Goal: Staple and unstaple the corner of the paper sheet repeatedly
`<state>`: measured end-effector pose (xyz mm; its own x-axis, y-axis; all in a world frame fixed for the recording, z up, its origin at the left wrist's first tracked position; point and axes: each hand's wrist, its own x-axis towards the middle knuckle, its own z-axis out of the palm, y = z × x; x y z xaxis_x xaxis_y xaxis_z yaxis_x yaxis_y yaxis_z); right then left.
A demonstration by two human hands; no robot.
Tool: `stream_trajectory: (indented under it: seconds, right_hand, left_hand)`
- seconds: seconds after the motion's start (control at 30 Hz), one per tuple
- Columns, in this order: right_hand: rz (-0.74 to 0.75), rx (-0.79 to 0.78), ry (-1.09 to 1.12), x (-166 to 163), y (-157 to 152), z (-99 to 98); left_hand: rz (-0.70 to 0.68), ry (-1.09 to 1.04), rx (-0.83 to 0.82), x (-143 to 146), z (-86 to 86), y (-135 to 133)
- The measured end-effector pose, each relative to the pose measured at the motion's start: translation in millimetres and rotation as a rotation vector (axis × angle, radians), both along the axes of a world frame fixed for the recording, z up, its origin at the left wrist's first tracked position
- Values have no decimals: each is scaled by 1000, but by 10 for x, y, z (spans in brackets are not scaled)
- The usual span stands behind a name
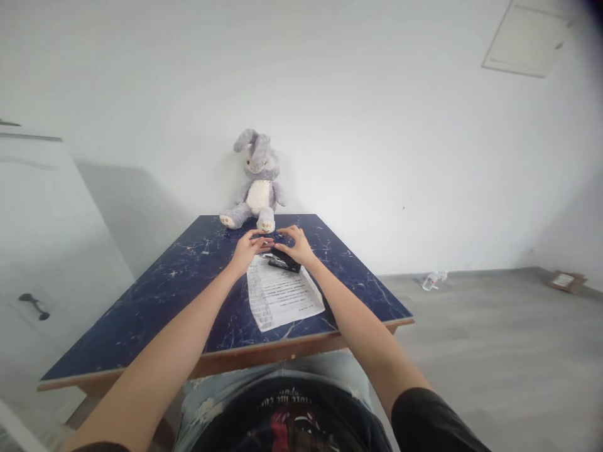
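We steady the stapler (283, 260) on the table (164, 295).
It sits at the paper's (284, 296) 12 o'clock edge; our right hand (294, 245) lies spread over it, our left hand (247, 248) touches from 9 o'clock, fingers straight.

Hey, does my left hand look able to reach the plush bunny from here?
Probably yes: the plush bunny sits just beyond the left hand at the far edge of the table, only bare tabletop between.

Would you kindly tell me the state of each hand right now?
Left hand: open, fingers stretched toward the stapler.
Right hand: resting on the stapler; grip cannot be told.
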<state>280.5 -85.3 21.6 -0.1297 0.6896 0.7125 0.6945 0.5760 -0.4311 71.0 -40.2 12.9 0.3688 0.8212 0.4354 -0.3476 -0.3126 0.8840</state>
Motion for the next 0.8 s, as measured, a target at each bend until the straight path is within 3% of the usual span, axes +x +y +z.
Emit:
stream_trajectory:
  seconds: [0.17, 0.4, 0.47, 0.53, 0.57, 0.63, 0.7, 0.8]
  right_hand:
    - [99, 122, -113, -78, -47, 29]
    - [144, 208, -5, -87, -17, 15]
    - [89, 222, 63, -7, 22, 20]
    - [-62, 195, 89, 154, 76, -4]
    - [-166, 146, 75, 262, 104, -32]
    - [-388, -49, 14, 511, 148, -121]
    - [-577, -290, -8, 750, 169, -238]
    - [-675, -424, 29, 983, 170, -398]
  left_hand:
    - [-144, 21, 20, -2, 38, -92]
    - [-114, 105, 82, 34, 79, -101]
    - [110, 167, 108, -57, 109, -27]
    - [531, 297, 122, -244, 113, 92]
    - [745, 416, 152, -367, 96, 163]
    - [1047, 733, 221, -638, 21, 313]
    - [1190, 983, 146, -880, -88, 443]
    - [1093, 1245, -48, -1086, -208, 542]
